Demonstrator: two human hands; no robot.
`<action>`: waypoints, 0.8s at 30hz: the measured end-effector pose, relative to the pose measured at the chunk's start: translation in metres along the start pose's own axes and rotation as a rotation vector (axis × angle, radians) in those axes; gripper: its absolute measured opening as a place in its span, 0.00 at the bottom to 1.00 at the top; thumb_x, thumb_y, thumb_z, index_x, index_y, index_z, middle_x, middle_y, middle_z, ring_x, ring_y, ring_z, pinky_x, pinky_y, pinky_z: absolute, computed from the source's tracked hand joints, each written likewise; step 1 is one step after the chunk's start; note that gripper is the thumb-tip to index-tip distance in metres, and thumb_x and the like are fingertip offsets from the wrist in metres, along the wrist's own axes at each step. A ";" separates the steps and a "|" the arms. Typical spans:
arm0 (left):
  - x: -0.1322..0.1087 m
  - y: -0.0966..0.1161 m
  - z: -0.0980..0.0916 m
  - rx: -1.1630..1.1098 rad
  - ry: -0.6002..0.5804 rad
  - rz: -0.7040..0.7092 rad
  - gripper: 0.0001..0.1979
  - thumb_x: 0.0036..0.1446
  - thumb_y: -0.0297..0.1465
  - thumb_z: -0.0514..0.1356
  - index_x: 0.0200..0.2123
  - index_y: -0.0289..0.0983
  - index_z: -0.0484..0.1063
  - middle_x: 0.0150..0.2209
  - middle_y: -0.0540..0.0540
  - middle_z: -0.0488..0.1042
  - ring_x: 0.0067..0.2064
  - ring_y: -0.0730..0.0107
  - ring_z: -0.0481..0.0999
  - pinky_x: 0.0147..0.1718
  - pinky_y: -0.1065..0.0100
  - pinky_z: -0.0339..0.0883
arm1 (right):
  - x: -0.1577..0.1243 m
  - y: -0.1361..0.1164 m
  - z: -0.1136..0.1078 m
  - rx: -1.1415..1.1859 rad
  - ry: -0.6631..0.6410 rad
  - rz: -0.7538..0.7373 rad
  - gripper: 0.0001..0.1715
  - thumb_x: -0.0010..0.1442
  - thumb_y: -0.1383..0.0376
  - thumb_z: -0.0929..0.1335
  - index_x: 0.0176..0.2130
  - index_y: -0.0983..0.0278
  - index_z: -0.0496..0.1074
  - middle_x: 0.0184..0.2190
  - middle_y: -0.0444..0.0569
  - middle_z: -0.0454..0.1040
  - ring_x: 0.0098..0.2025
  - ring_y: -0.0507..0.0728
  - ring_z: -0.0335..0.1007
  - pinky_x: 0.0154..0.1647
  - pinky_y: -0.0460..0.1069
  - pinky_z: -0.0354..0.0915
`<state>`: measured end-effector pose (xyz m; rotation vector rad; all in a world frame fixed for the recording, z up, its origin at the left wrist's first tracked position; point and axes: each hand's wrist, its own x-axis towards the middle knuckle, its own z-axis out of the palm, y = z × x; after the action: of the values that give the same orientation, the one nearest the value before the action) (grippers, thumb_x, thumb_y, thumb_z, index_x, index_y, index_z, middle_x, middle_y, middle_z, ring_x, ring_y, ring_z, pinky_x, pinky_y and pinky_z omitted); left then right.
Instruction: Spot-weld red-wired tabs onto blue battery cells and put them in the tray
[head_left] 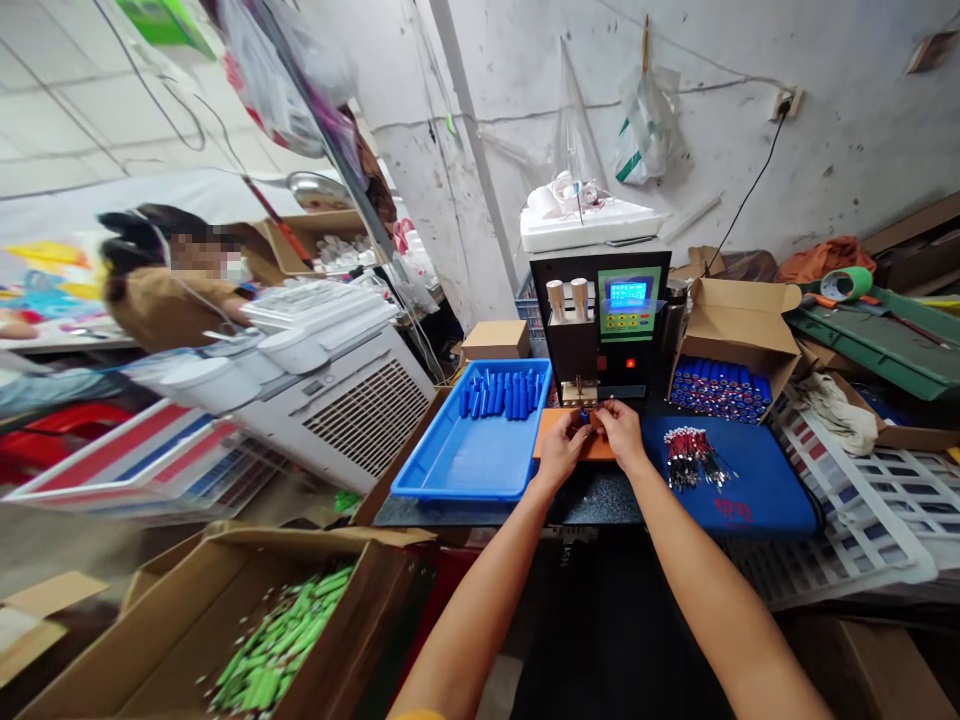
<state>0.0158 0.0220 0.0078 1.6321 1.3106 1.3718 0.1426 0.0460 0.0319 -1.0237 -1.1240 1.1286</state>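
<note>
The left hand [564, 448] pinches a blue cylinder [585, 416] near the far edge of the orange pad [598, 449]; the right hand [619, 430] is narrowed, hold unclear. Cylinder appears stiff, smooth; sides suit gripping.

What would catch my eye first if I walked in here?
Probably the black machine with its lit screen, at the back of the bench; just before it, the left hand and right hand meet at a small blue piece. Left of them, a bright blue tray holds blue cylinders, and green ones fill part of a cardboard box at lower left.
</note>
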 end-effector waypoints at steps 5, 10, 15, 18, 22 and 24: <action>-0.001 0.004 0.000 0.022 0.021 0.001 0.15 0.59 0.34 0.60 0.48 0.36 0.74 0.43 0.43 0.79 0.40 0.66 0.78 0.42 0.67 0.69 | 0.001 0.009 0.003 -0.047 0.001 -0.051 0.14 0.49 0.54 0.69 0.27 0.62 0.71 0.24 0.46 0.74 0.26 0.55 0.68 0.25 0.48 0.63; -0.001 0.003 -0.001 0.052 0.029 0.004 0.16 0.59 0.35 0.60 0.49 0.36 0.73 0.44 0.42 0.79 0.42 0.63 0.78 0.44 0.65 0.70 | 0.002 0.015 0.003 -0.187 0.025 -0.148 0.12 0.54 0.55 0.67 0.30 0.61 0.72 0.29 0.48 0.77 0.32 0.58 0.72 0.32 0.50 0.66; -0.002 0.001 -0.002 0.062 0.027 0.034 0.16 0.59 0.34 0.59 0.50 0.36 0.73 0.46 0.41 0.78 0.46 0.61 0.77 0.48 0.63 0.69 | -0.001 0.014 0.003 -0.244 0.011 -0.173 0.13 0.55 0.54 0.68 0.31 0.61 0.72 0.31 0.49 0.78 0.34 0.59 0.73 0.36 0.51 0.66; -0.002 0.001 -0.002 0.055 0.029 0.043 0.16 0.59 0.34 0.59 0.50 0.37 0.73 0.46 0.41 0.78 0.46 0.62 0.77 0.48 0.64 0.68 | -0.003 0.012 0.004 -0.247 0.013 -0.173 0.13 0.56 0.53 0.68 0.32 0.61 0.72 0.31 0.49 0.78 0.35 0.60 0.74 0.37 0.51 0.66; -0.003 0.001 -0.003 0.042 0.030 0.039 0.14 0.60 0.34 0.58 0.48 0.37 0.73 0.44 0.42 0.79 0.43 0.63 0.78 0.46 0.65 0.69 | -0.006 0.008 0.007 -0.248 0.029 -0.168 0.13 0.56 0.54 0.68 0.31 0.60 0.72 0.31 0.49 0.78 0.35 0.60 0.74 0.36 0.51 0.66; -0.004 0.001 -0.002 0.031 0.031 0.040 0.14 0.60 0.34 0.58 0.48 0.36 0.73 0.43 0.42 0.79 0.43 0.64 0.78 0.45 0.65 0.69 | -0.007 0.007 0.008 -0.246 0.031 -0.163 0.14 0.56 0.53 0.68 0.32 0.61 0.73 0.31 0.49 0.78 0.35 0.60 0.74 0.36 0.51 0.66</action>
<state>0.0137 0.0181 0.0078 1.6722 1.3305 1.4124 0.1335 0.0403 0.0257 -1.1116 -1.3195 0.8565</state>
